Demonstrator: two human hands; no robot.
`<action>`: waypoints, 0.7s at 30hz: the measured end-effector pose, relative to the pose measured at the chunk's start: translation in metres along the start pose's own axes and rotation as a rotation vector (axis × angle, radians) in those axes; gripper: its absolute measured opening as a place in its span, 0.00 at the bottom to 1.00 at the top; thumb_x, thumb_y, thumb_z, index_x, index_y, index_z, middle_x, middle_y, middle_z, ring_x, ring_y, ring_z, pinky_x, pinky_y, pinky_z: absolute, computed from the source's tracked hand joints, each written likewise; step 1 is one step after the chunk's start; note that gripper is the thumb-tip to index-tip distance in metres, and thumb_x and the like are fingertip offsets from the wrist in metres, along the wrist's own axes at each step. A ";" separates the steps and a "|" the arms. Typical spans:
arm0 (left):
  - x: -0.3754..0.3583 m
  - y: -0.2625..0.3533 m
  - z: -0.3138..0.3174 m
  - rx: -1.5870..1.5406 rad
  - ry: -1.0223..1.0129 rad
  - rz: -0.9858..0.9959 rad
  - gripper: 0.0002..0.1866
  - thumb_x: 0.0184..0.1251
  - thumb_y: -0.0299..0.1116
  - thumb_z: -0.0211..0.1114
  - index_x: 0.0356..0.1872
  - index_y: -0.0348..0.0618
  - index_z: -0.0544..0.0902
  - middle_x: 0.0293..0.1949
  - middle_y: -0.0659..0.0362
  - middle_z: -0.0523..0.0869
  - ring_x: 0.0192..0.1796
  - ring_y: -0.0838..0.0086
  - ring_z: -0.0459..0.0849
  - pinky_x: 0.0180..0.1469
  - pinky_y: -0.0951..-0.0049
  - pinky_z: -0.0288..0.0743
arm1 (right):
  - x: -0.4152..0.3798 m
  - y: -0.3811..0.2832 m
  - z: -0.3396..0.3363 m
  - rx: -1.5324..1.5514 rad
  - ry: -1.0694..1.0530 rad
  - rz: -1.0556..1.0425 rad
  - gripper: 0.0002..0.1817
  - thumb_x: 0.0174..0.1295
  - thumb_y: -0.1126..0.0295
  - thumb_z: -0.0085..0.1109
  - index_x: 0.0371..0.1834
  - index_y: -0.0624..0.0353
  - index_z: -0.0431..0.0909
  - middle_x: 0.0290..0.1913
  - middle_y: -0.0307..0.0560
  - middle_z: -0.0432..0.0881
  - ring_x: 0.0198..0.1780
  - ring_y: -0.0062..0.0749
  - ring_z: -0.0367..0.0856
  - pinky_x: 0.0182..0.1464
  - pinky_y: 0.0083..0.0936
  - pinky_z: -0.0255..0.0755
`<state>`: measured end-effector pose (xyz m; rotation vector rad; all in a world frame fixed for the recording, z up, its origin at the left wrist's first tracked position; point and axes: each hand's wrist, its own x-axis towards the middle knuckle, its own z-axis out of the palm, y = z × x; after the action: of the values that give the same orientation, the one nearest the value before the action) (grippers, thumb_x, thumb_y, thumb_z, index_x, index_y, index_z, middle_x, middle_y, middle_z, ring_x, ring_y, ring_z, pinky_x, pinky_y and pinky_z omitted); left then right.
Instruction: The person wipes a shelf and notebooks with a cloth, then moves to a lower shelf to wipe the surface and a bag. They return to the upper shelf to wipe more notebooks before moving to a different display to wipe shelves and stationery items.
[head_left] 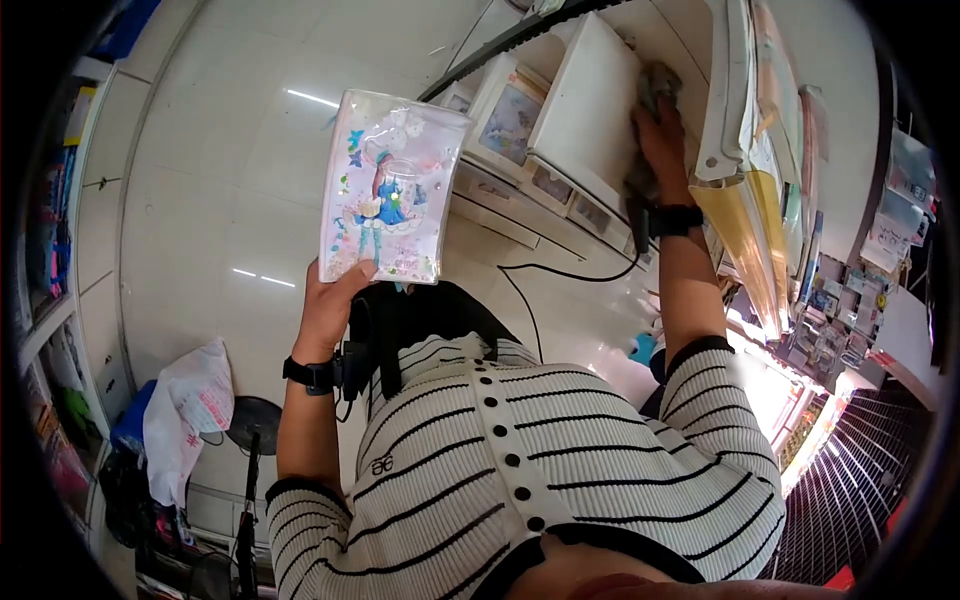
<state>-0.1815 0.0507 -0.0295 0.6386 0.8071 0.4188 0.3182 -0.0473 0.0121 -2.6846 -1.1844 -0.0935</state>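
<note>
My left hand point(335, 305) grips the lower edge of a notebook point(395, 215) with a clear glossy cover, its thumb pressed on the front. A figure in a blue dress and small butterflies decorate the pale pink cover. The notebook is held up over the floor. My right hand point(660, 140) reaches into a white shelf and is closed on a crumpled grey-brown cloth point(660, 80), partly in shadow. Beside that hand stands a white box-like panel point(590, 95), with more boxed notebooks point(510, 120) to its left.
Folders and a yellow file point(755, 240) stand right of my right forearm. A black cable point(590, 280) hangs from my right wrist. A white plastic bag point(190, 410) sits at lower left near a dark round fan-like object point(255, 425). Stocked shelves point(60, 330) line the left side.
</note>
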 end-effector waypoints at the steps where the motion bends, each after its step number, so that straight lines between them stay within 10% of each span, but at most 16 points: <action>1: 0.001 0.002 -0.001 0.006 -0.005 0.001 0.20 0.63 0.27 0.63 0.56 0.30 0.75 0.51 0.56 0.82 0.50 0.75 0.79 0.57 0.74 0.70 | 0.000 -0.031 0.001 -0.070 0.050 -0.057 0.27 0.59 0.58 0.59 0.59 0.62 0.73 0.63 0.63 0.70 0.65 0.52 0.68 0.66 0.33 0.61; 7: 0.015 0.013 -0.003 0.044 -0.040 -0.058 0.19 0.63 0.26 0.62 0.54 0.30 0.76 0.49 0.57 0.82 0.49 0.76 0.79 0.56 0.75 0.70 | -0.014 -0.129 -0.005 0.232 -0.012 -0.492 0.19 0.60 0.59 0.60 0.52 0.57 0.80 0.60 0.54 0.75 0.59 0.51 0.74 0.63 0.39 0.66; 21: 0.002 0.013 -0.011 0.078 -0.011 -0.082 0.20 0.62 0.26 0.62 0.55 0.31 0.75 0.49 0.57 0.82 0.49 0.76 0.79 0.56 0.76 0.70 | -0.011 -0.033 -0.026 -0.212 -0.009 0.030 0.25 0.54 0.59 0.60 0.55 0.59 0.78 0.55 0.60 0.78 0.56 0.55 0.76 0.61 0.36 0.67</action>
<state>-0.1901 0.0653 -0.0277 0.6774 0.8399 0.3098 0.2870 -0.0384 0.0410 -2.8865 -1.1980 -0.2147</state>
